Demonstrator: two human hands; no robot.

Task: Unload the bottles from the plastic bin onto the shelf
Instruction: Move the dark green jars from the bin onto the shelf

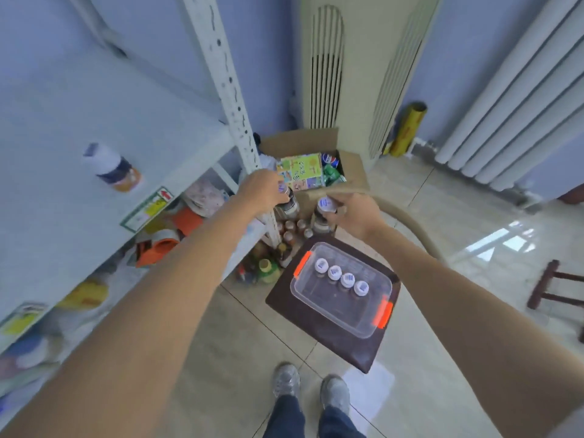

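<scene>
**Two bottles up, four left in the bin**

Two hands are out in front of you, each gripping one bottle by its top. Your left hand point(264, 188) has its fingers curled over the cap of a dark bottle point(288, 206), which hangs below the hand right beside the white perforated shelf post point(227, 86). Your right hand point(355, 216) pinches the neck of a second bottle point(323, 216), whose white cap with blue print faces up just to the left of your fingers. The two bottles hang close to each other, not touching, in the gap between your hands.

Below your right hand and nearer to you, the clear plastic bin point(363, 317) with orange latches sits on a dark brown stool top point(357, 352). Four white-capped bottles point(342, 277) stand in it in a slanting row along its far side; the near half of the bin holds nothing.

To the left of your left hand runs the pale shelf point(63, 128), and one bottle point(113, 169) with a white cap and orange contents already stands on it, well away from the hand and blurred. Lower shelf levels under your left forearm hold orange and yellow packages that are too blurred to tell apart.

Directly under both hands, a cluster of small brown bottles point(292, 230) stands on the tiled floor by the foot of the post. Beyond your hands is an open cardboard box point(350, 165) with a colourful carton and cans inside. Your grey shoes point(311, 390) show at the bottom.
</scene>
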